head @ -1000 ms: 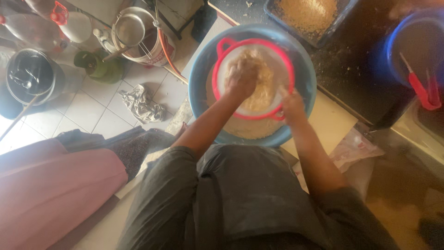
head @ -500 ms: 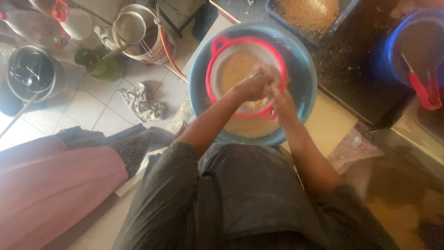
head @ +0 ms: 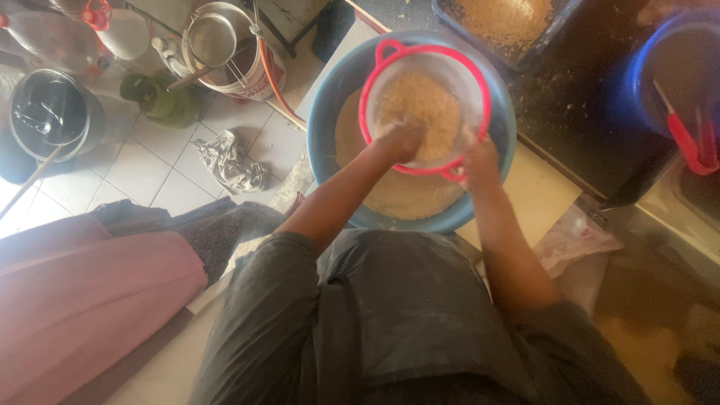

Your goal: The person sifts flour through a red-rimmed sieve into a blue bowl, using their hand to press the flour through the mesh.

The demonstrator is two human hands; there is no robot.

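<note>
On the tiled kitchen floor (head: pixel 142 169), the red sieve (head: pixel 425 109) sits inside the blue basin (head: pixel 330 112), left hand (head: pixel 401 140) pressing with fingers together into the grainy meal, right hand (head: pixel 480 157) clamped on its near rim.

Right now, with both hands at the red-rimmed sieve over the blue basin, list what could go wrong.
1. The round red-rimmed plastic sieve is steadied only by the right hand at its rim; the left hand pressing the coarse tan meal might tip it.
2. Meal could spill past the wide blue plastic basin onto the white tiled floor.
</note>
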